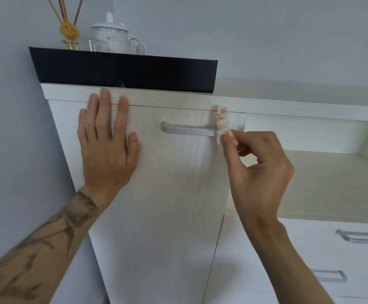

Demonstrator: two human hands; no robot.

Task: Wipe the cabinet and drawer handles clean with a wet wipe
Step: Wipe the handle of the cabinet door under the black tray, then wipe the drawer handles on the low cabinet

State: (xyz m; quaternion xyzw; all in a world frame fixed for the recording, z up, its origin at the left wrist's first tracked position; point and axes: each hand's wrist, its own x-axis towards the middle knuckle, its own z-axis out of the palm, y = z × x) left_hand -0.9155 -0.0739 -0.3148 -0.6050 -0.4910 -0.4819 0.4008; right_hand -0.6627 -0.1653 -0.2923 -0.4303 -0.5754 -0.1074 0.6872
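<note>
The wet wipe [222,125] is bunched into a small white wad with orange marks, and the right hand [259,170] pinches its lower end between the thumb and the fingertips, the other fingers curled in. The wad stands up from the fingers and presses against the right end of the cabinet handle [187,130], a straight silver bar which runs from the wipe toward the left hand [107,141]. The left hand holds nothing; it lies flat with spread fingers on the cabinet door [163,194], just beside the left end of the handle but not touching it, and its fingertips reach the edge of the top board above the door. The forearm behind this hand carries a dark tattoo. The door is pale white wood with a fine grain. Above the left hand a black box [123,71] sits on the cabinet, and on it stand a white teapot [112,38], a cup and a reed diffuser [70,31] with thin sticks. To the right of the right hand there is an open shelf, and below its wrist two drawer handles [361,238], silver too, well apart from the wipe. The wall behind is plain pale blue-grey.
</note>
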